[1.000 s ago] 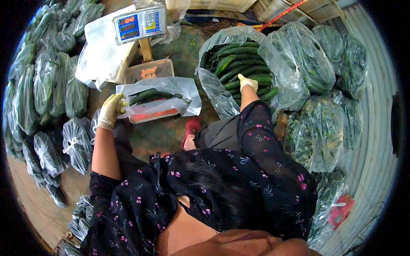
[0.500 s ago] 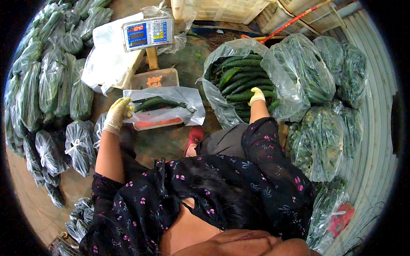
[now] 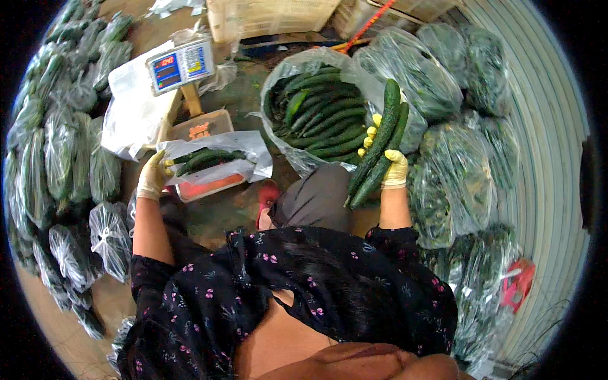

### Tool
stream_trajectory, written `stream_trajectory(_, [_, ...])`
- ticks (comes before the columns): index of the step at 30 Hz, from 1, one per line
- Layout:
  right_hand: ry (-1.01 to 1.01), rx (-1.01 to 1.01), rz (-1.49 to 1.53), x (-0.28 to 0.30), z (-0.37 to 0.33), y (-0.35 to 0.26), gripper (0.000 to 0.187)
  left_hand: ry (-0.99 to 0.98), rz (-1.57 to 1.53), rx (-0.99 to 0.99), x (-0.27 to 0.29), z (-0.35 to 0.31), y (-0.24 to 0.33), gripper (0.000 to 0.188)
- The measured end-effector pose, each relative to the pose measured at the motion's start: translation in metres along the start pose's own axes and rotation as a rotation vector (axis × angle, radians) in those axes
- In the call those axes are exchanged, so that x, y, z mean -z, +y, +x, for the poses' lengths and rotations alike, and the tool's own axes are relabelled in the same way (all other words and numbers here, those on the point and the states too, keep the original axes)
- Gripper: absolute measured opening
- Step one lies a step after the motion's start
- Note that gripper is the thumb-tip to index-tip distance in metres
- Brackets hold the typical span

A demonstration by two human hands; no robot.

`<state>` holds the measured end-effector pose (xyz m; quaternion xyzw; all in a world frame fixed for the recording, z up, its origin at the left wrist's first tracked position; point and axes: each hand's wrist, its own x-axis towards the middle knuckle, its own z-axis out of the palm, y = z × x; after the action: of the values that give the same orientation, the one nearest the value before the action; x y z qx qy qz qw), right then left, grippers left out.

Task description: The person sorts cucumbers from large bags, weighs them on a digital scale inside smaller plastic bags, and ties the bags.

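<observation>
My left hand (image 3: 152, 176), in a pale glove, is closed on the left edge of a clear plastic bag (image 3: 256, 154). Inside that bag lie a few dark green cucumbers (image 3: 204, 162); the bag rests on the platform of a digital scale (image 3: 201, 125). My right hand (image 3: 395, 170), also gloved, is wrapped round two long cucumbers (image 3: 382, 149), lifted and slanting over the right side of a large open plastic bag (image 3: 273, 71). Rows of loose cucumbers (image 3: 326, 111) fill this large bag. Part of my right palm is hidden behind the two cucumbers.
Left of the scale stands a stack of white plastic bags (image 3: 136, 101). Tied bags of cucumbers (image 3: 60, 149) crowd the far left, and more filled bags (image 3: 453, 177) line the corrugated wall (image 3: 538, 171). Pale crates (image 3: 272, 19) stand at the back.
My right hand has come up out of the large bag and toward me, now with two cucumbers in it. My left hand still grips the smaller bag. The whole view has shifted.
</observation>
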<state>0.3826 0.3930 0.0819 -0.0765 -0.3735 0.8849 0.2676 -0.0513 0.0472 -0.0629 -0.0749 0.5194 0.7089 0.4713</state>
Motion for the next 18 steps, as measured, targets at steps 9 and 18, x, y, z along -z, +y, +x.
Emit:
stream_trajectory(9, [0.426, 0.185, 0.031, 0.073, -0.109, -0.035, 0.053, -0.026, -0.005, 0.01, 0.021, 0.004, -0.006, 0.022])
stream_trajectory(18, [1.555, 0.096, -0.145, 0.218, -0.185, 0.047, 0.02, -0.063, -0.022, 0.032, 0.024, -0.003, -0.005, 0.022])
